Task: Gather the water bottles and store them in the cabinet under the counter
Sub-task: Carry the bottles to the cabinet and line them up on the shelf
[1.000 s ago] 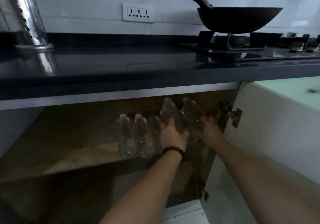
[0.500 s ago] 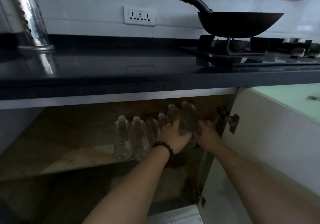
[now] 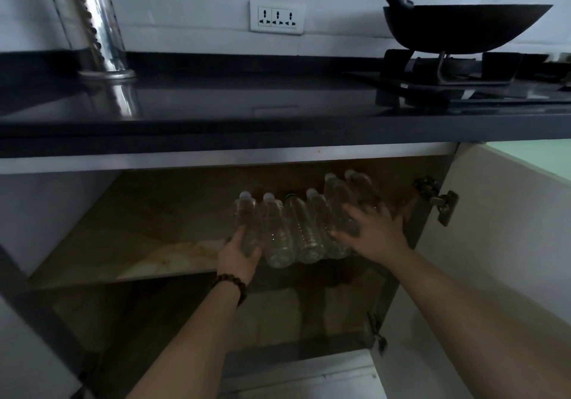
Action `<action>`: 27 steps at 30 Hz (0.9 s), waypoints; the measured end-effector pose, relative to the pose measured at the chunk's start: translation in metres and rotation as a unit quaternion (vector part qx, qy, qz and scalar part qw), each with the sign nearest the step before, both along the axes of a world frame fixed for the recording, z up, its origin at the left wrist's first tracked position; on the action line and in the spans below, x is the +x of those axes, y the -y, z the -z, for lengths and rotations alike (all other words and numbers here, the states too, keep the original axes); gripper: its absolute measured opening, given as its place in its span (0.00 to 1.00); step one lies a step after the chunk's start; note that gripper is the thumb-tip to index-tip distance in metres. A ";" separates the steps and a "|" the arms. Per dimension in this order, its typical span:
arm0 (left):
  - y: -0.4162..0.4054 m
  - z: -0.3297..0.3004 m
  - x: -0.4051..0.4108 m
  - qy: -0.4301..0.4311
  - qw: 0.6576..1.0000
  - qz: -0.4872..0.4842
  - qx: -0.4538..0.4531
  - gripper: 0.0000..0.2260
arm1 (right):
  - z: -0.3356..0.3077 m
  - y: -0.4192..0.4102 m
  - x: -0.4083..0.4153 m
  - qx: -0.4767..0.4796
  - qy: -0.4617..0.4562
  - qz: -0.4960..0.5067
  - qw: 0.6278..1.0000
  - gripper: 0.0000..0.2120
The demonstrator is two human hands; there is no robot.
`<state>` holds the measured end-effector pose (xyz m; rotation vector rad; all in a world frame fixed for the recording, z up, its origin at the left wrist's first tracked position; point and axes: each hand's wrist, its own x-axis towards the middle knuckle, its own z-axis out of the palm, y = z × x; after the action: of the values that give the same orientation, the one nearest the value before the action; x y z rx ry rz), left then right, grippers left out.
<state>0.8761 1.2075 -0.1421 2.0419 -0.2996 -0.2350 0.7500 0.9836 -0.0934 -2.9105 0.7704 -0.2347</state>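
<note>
Several clear water bottles (image 3: 304, 228) with pale caps lie side by side on the upper shelf (image 3: 167, 262) of the open cabinet under the counter. My left hand (image 3: 239, 253), with a bead bracelet on the wrist, cups the base of the leftmost bottle (image 3: 247, 219). My right hand (image 3: 375, 231) lies spread over the two rightmost bottles (image 3: 338, 200), fingers apart and pressing on them. The row sits near the shelf's front edge, at the right end of the cabinet.
A dark counter (image 3: 247, 111) overhangs the cabinet. A steel utensil holder (image 3: 92, 30) stands at its left, and a black wok (image 3: 457, 24) sits on the stove at right. The white cabinet door (image 3: 506, 244) hangs open to the right. A lower shelf (image 3: 216, 321) lies in shadow.
My left hand has left the right-hand bottles and moved left to the base of the leftmost bottle. My right hand has spread over the two right bottles, now set down in the row.
</note>
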 end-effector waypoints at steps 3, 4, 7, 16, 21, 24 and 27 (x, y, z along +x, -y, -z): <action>-0.004 -0.007 0.002 -0.034 0.993 -0.063 -0.098 0.25 | 0.006 0.006 -0.003 -0.040 -0.002 0.005 0.999 0.32; -0.004 -0.011 -0.001 -0.048 0.983 -0.091 -0.149 0.24 | 0.007 0.006 -0.003 -0.044 0.000 0.005 0.999 0.32; 0.000 -0.025 -0.016 -0.049 0.958 -0.130 -0.250 0.24 | 0.008 0.005 -0.001 -0.044 0.006 0.002 0.999 0.32; 0.078 -0.029 -0.072 0.115 0.981 0.063 -0.146 0.25 | 0.016 0.009 -0.001 -0.038 0.026 0.005 0.999 0.30; 0.111 -0.004 -0.076 0.200 0.977 0.079 -0.020 0.27 | 0.020 0.014 0.001 -0.012 0.035 0.012 0.999 0.29; 0.106 -0.006 -0.064 0.264 0.953 0.099 0.115 0.28 | 0.022 0.014 0.000 -0.011 0.043 0.013 0.999 0.28; 0.095 -0.005 -0.051 0.280 0.930 0.163 0.176 0.34 | 0.026 0.013 -0.001 -0.018 0.064 0.014 0.998 0.28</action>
<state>0.8254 1.1124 -0.1373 2.3782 -1.0192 0.1141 0.7494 0.9708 -0.1194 -2.8855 0.7930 -0.4386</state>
